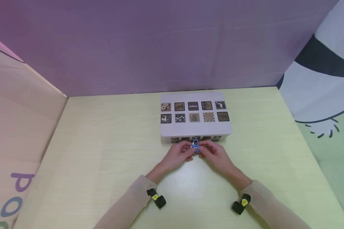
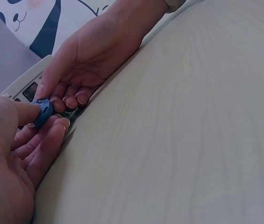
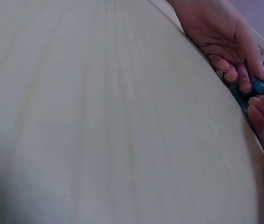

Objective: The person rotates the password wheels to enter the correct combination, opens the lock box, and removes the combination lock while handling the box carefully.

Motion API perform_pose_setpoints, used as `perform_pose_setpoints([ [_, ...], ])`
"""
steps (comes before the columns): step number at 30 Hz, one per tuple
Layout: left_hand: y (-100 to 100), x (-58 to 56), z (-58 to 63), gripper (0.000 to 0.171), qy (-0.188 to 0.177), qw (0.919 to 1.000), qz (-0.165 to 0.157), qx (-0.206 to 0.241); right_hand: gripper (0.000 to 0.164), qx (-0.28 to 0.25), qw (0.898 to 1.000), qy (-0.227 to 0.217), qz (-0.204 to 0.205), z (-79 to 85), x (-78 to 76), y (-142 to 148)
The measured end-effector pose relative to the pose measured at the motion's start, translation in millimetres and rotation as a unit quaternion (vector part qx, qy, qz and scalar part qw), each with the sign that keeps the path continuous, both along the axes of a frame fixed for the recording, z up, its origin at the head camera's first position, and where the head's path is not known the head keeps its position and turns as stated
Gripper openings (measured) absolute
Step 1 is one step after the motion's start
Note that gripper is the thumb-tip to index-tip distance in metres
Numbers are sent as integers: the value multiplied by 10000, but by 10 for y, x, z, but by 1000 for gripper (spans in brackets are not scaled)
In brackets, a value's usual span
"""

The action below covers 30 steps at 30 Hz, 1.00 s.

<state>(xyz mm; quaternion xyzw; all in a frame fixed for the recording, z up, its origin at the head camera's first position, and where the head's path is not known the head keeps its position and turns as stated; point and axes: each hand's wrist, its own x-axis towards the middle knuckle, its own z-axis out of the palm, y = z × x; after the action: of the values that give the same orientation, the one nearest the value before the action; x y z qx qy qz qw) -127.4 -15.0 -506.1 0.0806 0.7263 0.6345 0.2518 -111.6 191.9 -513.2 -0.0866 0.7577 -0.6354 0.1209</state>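
A small blue combination padlock [image 1: 195, 147] with number dials stands with its shackle upward, in front of a white box [image 1: 195, 128]. My left hand [image 1: 176, 156] pinches its left side between thumb and fingers. From the other side, my right hand [image 1: 216, 156] pinches it too. In the left wrist view the thumbs and fingertips meet around the blue body [image 2: 43, 113], which they partly cover. The right wrist view catches the padlock [image 3: 263, 87] only at its right edge. Whether the shackle is locked cannot be made out.
Square animal and pattern pictures cover the box's lid and front. The box stands on a pale wooden table [image 1: 109, 136], close to the purple back wall [image 1: 160, 57]. Printed cloth panels [image 1: 318, 82] border the sides. Each sleeve carries a black wrist camera [image 1: 157, 197].
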Motion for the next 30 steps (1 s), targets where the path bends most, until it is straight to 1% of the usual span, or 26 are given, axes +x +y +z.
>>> perform_pose_setpoints([
  [10, 16, 3, 22, 24, 26, 10000, 14, -66, 24, -11, 10000, -40, -25, -6, -3, 0],
  [21, 14, -3, 10, 25, -8, 10000, 6, -88, 25, 6, 9999, -106, -8, 10, -5, -2],
  [30, 15, -4, 26, 25, -10, 9999, -23, -141, 25, -27, 10000, -48, -3, -2, -4, -2],
])
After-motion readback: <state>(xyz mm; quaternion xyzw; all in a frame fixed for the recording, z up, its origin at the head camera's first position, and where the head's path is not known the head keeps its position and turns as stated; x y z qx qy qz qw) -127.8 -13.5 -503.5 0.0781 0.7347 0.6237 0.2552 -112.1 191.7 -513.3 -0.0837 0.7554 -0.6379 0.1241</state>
